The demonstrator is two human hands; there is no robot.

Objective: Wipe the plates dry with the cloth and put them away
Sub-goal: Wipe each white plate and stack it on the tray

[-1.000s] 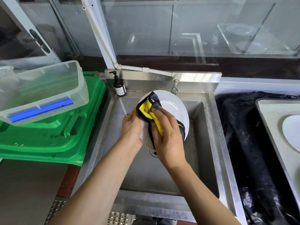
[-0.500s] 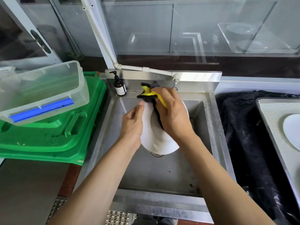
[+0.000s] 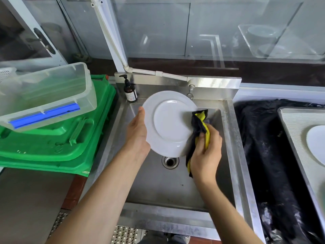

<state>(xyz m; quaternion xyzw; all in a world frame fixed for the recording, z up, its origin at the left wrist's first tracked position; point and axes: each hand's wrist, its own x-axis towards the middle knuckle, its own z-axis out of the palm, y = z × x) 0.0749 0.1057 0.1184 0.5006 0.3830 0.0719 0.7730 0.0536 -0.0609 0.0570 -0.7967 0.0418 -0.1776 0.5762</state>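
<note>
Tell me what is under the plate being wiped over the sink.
Below the white plate lies the steel sink basin, with its drain showing just past the plate's lower edge. The basin floor directly behind the plate is covered, so anything there cannot be seen.

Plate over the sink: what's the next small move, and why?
Probably sweep the cloth leftward across the white plate. The right hand grips the yellow-and-black cloth bunched at the plate's right rim, leaving most of the upward face uncovered, while the left hand steadies the opposite edge above the sink. Whether that face is wet cannot be told.
</note>
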